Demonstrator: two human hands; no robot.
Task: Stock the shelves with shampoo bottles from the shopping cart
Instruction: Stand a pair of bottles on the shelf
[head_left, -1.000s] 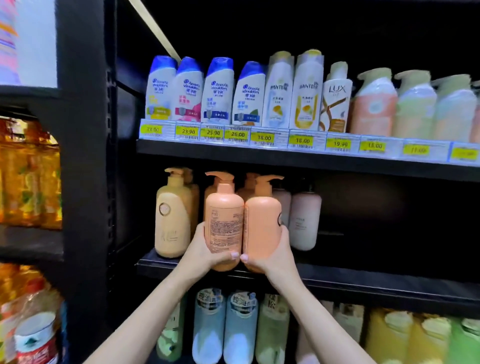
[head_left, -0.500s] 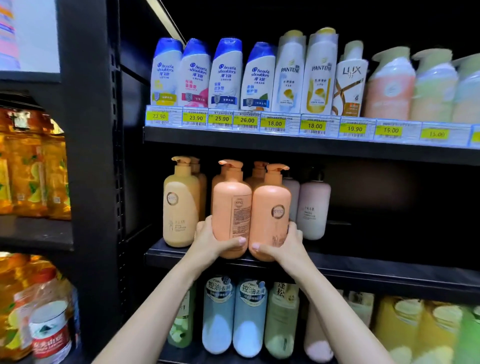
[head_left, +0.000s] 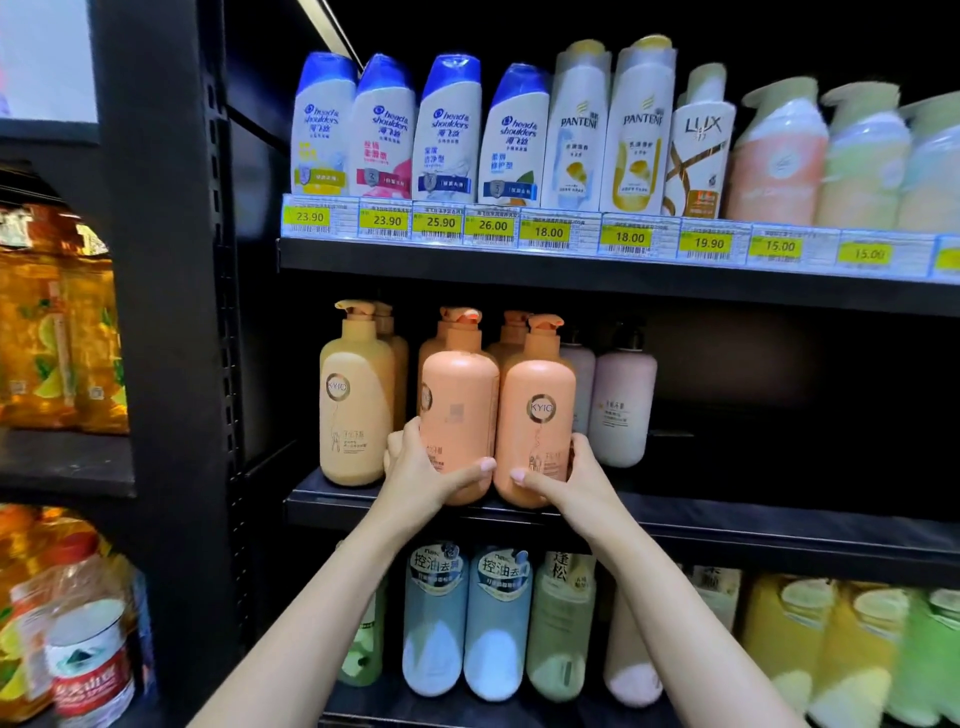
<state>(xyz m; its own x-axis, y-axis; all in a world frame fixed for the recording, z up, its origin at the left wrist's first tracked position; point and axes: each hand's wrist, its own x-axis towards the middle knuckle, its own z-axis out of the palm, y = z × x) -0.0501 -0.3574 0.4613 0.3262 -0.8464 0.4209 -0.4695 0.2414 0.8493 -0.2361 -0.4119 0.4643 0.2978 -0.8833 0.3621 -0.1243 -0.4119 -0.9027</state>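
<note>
Left hand (head_left: 421, 470) and right hand (head_left: 566, 480) each grip a peach bottle (head_left: 460, 410), bases hidden.

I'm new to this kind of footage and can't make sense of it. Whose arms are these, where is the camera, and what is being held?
There is no machine here: the camera sits on a person's head and looks forward and down, so the two bare arms reaching in are the wearer's own. It is the only view. The left hand grips one peach pump bottle, and the right hand grips a second peach bottle with KYIO on its front. Both bottles are upright, side by side, at the front edge of the middle shelf; I can't tell whether they rest on it yet. A yellow pump bottle stands to their left, a pale pink one to their right. The shelf above carries shampoo bottles over yellow price tags.
</note>
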